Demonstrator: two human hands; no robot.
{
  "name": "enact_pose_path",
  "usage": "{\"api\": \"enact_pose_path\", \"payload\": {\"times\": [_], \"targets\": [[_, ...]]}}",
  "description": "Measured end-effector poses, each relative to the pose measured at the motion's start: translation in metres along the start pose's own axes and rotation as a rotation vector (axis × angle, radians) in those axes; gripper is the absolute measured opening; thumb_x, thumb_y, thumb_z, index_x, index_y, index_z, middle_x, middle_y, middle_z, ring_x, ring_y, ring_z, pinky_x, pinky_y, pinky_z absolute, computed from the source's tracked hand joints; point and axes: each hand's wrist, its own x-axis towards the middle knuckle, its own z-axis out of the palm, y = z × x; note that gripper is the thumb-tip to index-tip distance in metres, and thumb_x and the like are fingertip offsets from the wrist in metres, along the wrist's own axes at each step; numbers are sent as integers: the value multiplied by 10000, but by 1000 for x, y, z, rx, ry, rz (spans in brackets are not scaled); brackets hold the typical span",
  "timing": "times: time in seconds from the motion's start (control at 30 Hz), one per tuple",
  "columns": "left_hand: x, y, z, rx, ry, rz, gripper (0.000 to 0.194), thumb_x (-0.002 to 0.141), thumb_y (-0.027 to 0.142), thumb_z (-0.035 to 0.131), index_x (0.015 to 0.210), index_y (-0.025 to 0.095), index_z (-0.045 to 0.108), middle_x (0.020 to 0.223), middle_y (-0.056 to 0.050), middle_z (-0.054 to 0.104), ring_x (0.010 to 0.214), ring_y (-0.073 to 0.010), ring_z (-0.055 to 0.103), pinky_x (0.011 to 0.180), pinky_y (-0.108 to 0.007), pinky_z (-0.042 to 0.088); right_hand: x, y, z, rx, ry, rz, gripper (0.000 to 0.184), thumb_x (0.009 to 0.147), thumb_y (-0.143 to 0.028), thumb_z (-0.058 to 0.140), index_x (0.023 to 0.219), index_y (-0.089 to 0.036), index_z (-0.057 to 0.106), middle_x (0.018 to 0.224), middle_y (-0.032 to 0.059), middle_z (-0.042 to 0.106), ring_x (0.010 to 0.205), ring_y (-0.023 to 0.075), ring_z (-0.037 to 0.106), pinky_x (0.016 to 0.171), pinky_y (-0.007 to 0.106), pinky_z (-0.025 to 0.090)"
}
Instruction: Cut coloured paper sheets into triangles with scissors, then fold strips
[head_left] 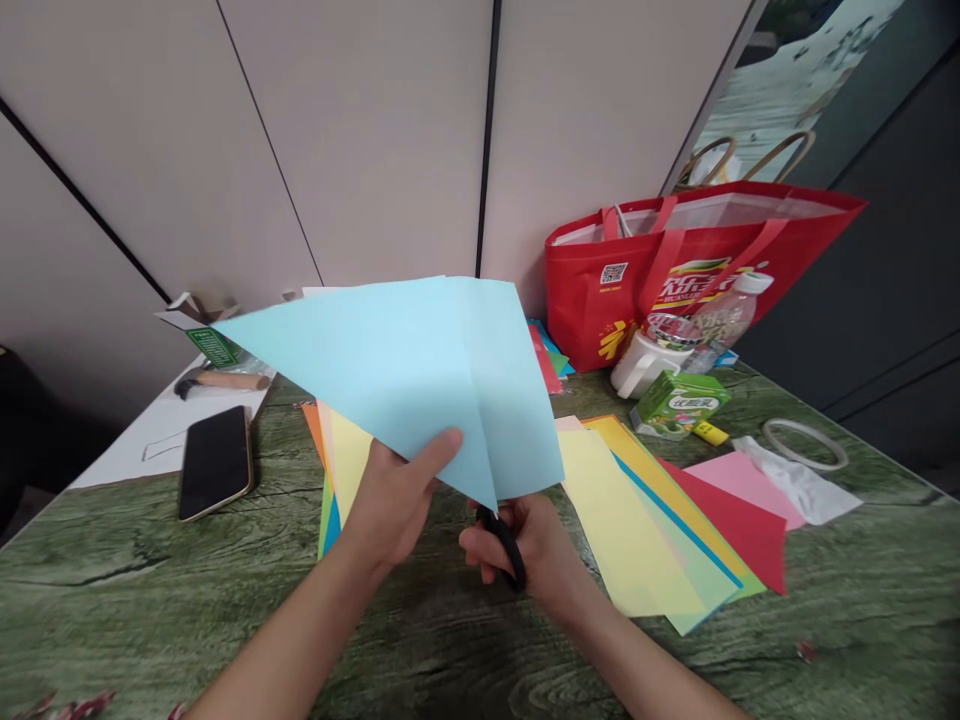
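Observation:
A light blue sheet of paper [375,350] is held up over the table, with a crease running down its right part. My left hand [397,500] grips its lower edge, thumb on top and fingers underneath. Scissors [510,555] with black handles sit in my right hand [536,550], fingers wrapped round the loops. They meet the paper's lower edge near the crease, and the blades are hidden behind the sheet. Beneath and to either side lie coloured sheets, with a pale yellow one [622,520] on top at the right and another pile [341,465] partly covered at the left.
At the back right stand a red shopping bag [585,290], a white mug [645,365], a plastic bottle [731,310] and a green box [682,403]. A ring [806,445] lies farther right. On the left are a phone [217,462] and a hammer [225,380].

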Motion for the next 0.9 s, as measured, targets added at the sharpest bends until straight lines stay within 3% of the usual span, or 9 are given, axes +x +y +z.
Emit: {"api": "enact_pose_path", "payload": {"times": [0.13,0.33,0.6,0.77,0.9], "targets": [[5,8,-5,11,42,15,492,627,214,739,1093,203,579,1029,-45,674,967,-230,594,750,-326,510,2,-1,-3,1,-71,-3,291,642,-311,731,759,-159,512,516,-42,597,403,66,488,417,182,372],[11,13,-14,64,11,78,472,670,236,712,1125,216,588,1128,-64,650,1008,-256,586,762,-352,523,-2,-4,-6,28,-362,111,303,676,-369,710,768,-159,513,542,-16,630,410,71,523,429,182,393],[18,21,-25,75,0,88,472,686,227,703,1142,229,579,1110,-55,660,1026,-253,585,804,-351,519,-2,0,-5,65,-235,-81,408,568,-257,812,799,-194,482,532,-49,618,413,74,521,413,173,401],[15,22,-21,40,-43,12,436,685,213,702,1107,222,591,1080,-53,668,976,-250,602,792,-364,516,2,3,-13,98,-353,-166,528,685,-354,728,1112,-194,462,573,-40,630,424,90,540,481,236,446],[10,19,-13,17,-43,-36,342,671,204,712,1000,184,625,1018,-61,688,903,-222,619,726,-312,524,0,-2,-14,80,-379,-124,612,665,-396,736,1161,-182,448,597,-30,621,449,92,528,505,245,434]]}}
